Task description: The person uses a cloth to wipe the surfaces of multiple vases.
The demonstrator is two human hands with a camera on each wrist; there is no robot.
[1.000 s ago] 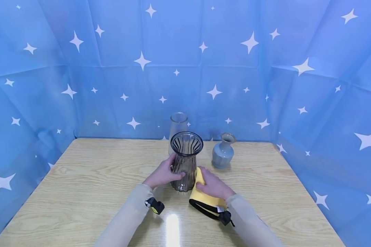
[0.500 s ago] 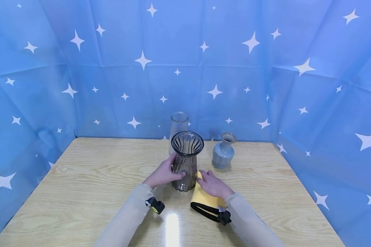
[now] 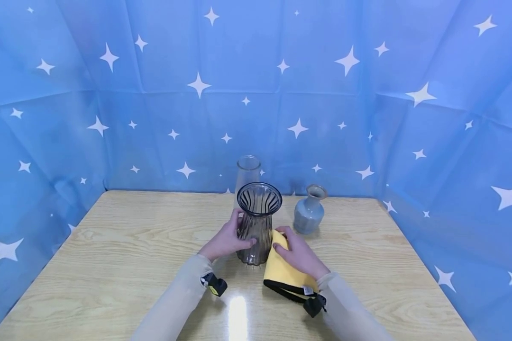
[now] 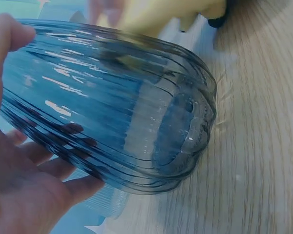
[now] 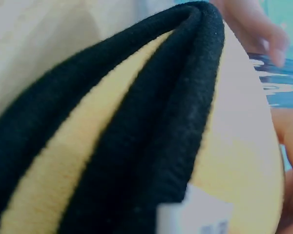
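Probably a makeshift studio: starry drapes around a table

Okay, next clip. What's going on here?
A person steadies an upright, ribbed smoky glass vase with the left hand. The right hand holds a yellow cloth with black edging beside the vase's lower right side; whether they touch is hard to tell. Farther back on the wooden table stand a clear glass vase and, to the right, a small blue vase.
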